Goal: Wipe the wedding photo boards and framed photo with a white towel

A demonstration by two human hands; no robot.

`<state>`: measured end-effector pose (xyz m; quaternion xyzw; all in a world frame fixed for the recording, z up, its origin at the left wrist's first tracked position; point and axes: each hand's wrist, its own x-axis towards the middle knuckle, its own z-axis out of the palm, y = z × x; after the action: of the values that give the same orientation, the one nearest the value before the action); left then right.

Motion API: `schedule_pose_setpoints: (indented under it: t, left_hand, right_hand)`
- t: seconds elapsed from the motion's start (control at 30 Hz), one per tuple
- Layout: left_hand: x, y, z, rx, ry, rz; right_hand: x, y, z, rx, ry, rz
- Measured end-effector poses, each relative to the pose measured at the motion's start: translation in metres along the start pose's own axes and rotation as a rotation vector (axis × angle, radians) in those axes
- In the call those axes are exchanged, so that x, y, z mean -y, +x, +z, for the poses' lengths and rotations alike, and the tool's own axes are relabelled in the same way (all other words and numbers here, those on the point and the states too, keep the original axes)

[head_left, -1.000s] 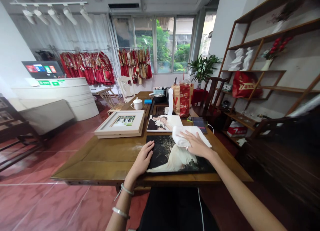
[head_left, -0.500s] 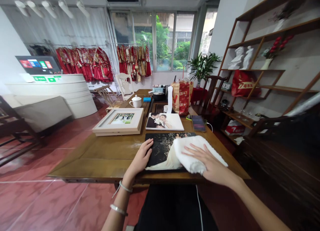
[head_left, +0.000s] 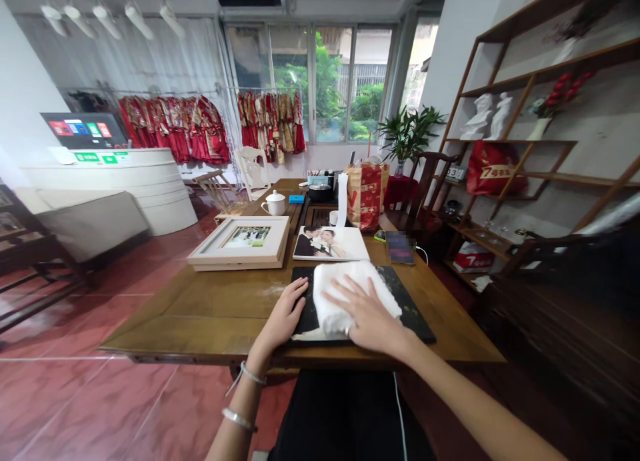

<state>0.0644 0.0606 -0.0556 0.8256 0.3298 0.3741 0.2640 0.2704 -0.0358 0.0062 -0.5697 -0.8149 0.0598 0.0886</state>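
A red bag [head_left: 495, 169] on the wooden shelf unit [head_left: 525, 141] reads "7号衣", its last character unclear; a red-and-white package [head_left: 471, 256] lower down shows another "7", and a small block calendar [head_left: 455, 174] "03". The red-and-tan paper bag [head_left: 367, 196] beyond the phone [head_left: 400, 248] bears marks too small to read.

The brown wooden table [head_left: 200, 314] has a smooth, slightly glossy top and stands on reddish tiles [head_left: 100, 408]; red and gold garments [head_left: 175, 129] hang before the curtain and windows.

Centred along the table's near edge lies a flat, dark rectangular photo panel [head_left: 420, 314]. A thick, fluffy white cloth [head_left: 330, 301] covers its middle. The right hand [head_left: 367, 314] rests on the cloth, fingers spread; the left hand [head_left: 286, 312] lies at the panel's left edge, fingers extended, nearly together.

Just beyond the panel is a pale photo print [head_left: 330, 244]; a deep, light-wood picture frame [head_left: 240, 261] sits by the table's left edge, the phone by its right. A rounded, lidded white cup [head_left: 275, 202] stands farther back.
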Motion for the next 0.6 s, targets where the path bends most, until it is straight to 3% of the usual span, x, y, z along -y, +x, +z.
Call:
schedule_pose_setpoints:
  t: [0.13,0.27,0.47,0.6]
  left_hand:
    - [0.0,0.0,-0.001,-0.004,-0.008,-0.012]
    - [0.002,-0.001,-0.001,-0.007,-0.018,0.005]
    - [0.004,-0.002,0.0,-0.016,-0.01,-0.001]
    - [0.005,-0.002,0.0,-0.024,-0.008,0.019]
  right_hand:
    - [0.025,-0.052,0.001,0.037,0.062,-0.112]
    - [-0.004,-0.073,0.0,0.009,0.076,-0.005]
    - [-0.081,-0.044,-0.003,-0.125,-0.008,0.33]
    - [-0.084,-0.009,-0.005,-0.113,-0.042,0.438]
